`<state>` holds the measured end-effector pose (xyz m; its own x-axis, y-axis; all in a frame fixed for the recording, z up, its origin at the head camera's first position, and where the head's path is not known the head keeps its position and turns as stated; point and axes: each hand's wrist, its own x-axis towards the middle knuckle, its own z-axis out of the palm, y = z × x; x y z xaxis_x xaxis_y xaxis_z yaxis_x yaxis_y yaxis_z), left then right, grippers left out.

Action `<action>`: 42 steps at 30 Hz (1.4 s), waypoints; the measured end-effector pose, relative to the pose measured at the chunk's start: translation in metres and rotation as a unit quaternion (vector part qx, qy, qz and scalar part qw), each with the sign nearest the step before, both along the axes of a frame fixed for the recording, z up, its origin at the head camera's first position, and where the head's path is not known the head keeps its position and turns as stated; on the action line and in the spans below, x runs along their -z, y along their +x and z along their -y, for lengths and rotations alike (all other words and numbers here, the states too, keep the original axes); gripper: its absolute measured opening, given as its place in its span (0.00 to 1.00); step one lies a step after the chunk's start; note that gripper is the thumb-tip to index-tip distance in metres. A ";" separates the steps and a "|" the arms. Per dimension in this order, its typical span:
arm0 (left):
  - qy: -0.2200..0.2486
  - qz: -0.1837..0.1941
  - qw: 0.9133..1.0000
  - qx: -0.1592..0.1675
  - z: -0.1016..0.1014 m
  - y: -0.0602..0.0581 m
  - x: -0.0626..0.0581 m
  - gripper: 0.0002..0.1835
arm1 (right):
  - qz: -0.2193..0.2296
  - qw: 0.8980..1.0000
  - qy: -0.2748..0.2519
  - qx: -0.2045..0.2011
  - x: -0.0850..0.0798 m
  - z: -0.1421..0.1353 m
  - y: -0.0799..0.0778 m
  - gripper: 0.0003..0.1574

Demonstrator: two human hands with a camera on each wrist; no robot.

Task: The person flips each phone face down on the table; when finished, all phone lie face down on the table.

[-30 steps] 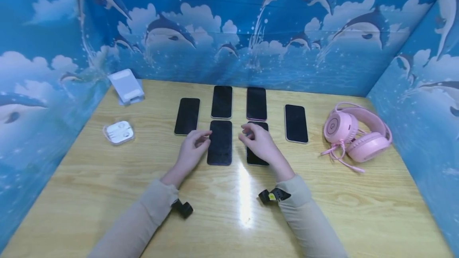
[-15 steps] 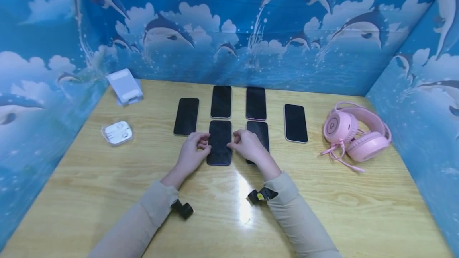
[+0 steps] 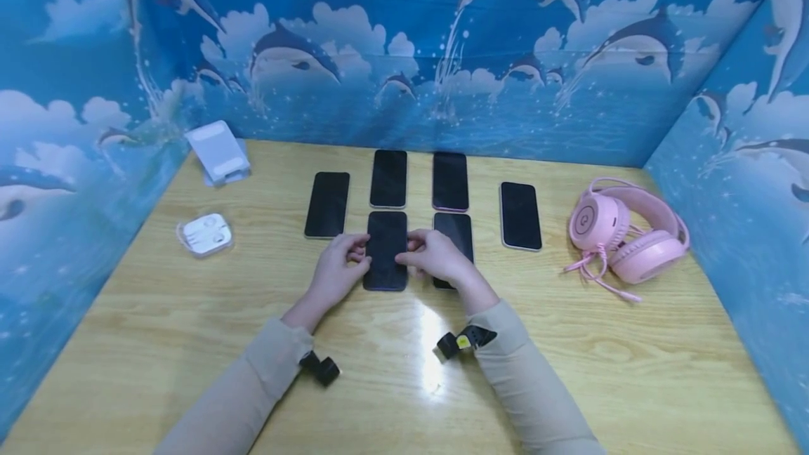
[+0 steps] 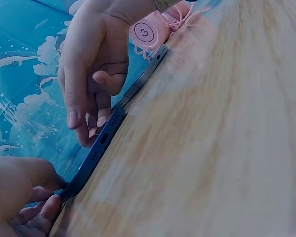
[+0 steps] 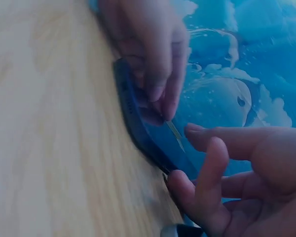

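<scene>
A dark blue smartphone point(image 3: 386, 269) lies face up at the front of a group of phones. My left hand point(image 3: 338, 269) holds its left edge, fingers curled and thumb tip right at the side. Across from it, my right hand point(image 3: 439, 255) grips the right edge with its thumb over the screen. In the left wrist view the phone point(image 4: 103, 143) shows its port end, with the left fingers point(image 4: 49, 207) at the near corner. The right wrist view has the right fingertips point(image 5: 180, 182) at the other corner. Under my right hand, another black smartphone point(image 3: 458, 230) is partly hidden.
Two phones lie behind, one black phone point(image 3: 388, 177) and one pink-edged phone point(image 3: 450, 181). More phones flank them, a left phone point(image 3: 327, 203) and a right phone point(image 3: 520, 215). Pink headphones point(image 3: 626, 230), cased earphones point(image 3: 207, 234) and a white box point(image 3: 218, 152) stand farther out.
My right hand has moved left from above the neighbouring phone to the dark blue smartphone's right edge. My left hand's fingers have drawn in at its left edge.
</scene>
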<state>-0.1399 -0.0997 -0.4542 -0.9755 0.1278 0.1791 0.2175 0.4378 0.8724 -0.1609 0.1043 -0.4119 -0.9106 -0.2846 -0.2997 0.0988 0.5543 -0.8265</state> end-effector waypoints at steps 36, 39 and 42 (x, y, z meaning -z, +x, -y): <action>0.069 0.020 0.997 0.041 -0.002 0.003 -0.007 0.18 | -0.060 0.987 -0.151 -0.006 -0.012 0.009 0.004 0.33; 0.103 0.016 0.994 0.043 -0.002 0.004 -0.009 0.15 | -0.061 0.986 -0.154 -0.020 -0.010 0.013 0.005 0.33; 0.105 0.014 0.994 0.028 -0.001 0.004 -0.008 0.12 | -0.060 0.986 -0.151 -0.033 -0.007 0.015 0.007 0.34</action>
<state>-0.1361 -0.0985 -0.4465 -0.9730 0.1442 0.1803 0.2105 0.2333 0.9493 -0.1544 0.0889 -0.4051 -0.9110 -0.4040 -0.0832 -0.0380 0.2830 -0.9584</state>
